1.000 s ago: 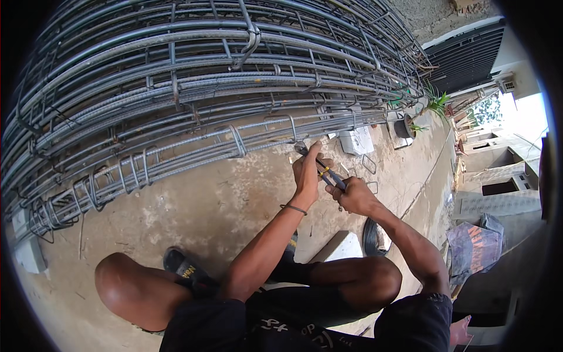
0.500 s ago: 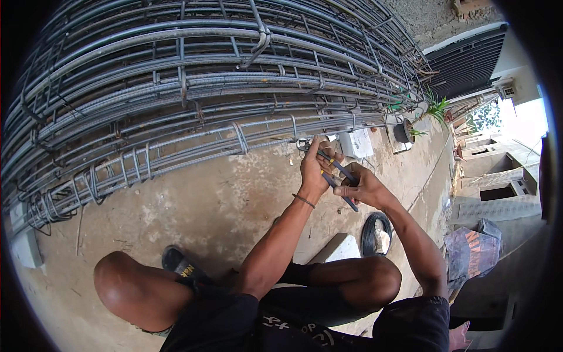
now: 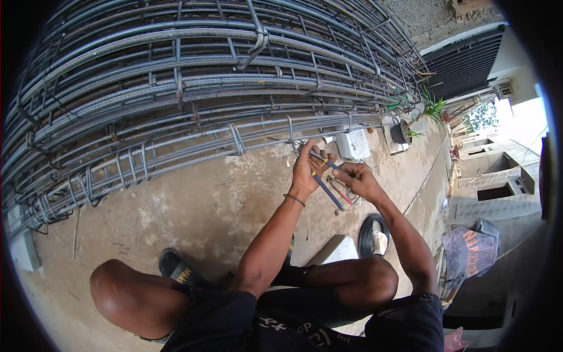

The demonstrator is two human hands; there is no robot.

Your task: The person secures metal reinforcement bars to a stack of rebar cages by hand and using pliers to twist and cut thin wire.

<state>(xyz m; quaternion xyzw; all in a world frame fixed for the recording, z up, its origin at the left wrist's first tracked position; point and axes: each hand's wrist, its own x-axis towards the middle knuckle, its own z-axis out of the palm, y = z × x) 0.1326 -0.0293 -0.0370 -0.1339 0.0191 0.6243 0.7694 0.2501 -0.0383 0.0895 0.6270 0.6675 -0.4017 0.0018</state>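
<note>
Pliers with dark blue handles and yellow bands (image 3: 328, 192) are held between my two hands, their handles spread wide apart. My left hand (image 3: 303, 174) is closed around the head end, close below the lowest bars of the rebar cage (image 3: 234, 134); the jaws are mostly hidden by its fingers. My right hand (image 3: 360, 180) pinches the end of the upper handle between thumb and fingers, while the lower handle hangs clear of it. Beneath the hands a red-handled tool (image 3: 341, 192) lies on the concrete floor.
A coil of black wire (image 3: 368, 236) lies near my right knee, next to a pale block (image 3: 337, 249). White blocks (image 3: 353, 144) stand beside the cage, with a potted plant (image 3: 402, 132) farther right. The stacked rebar fills the far side.
The pliers' handles have spread apart. My right hand now holds only the upper one, and my left hand has shifted slightly left. More of the red-handled tool shows.
</note>
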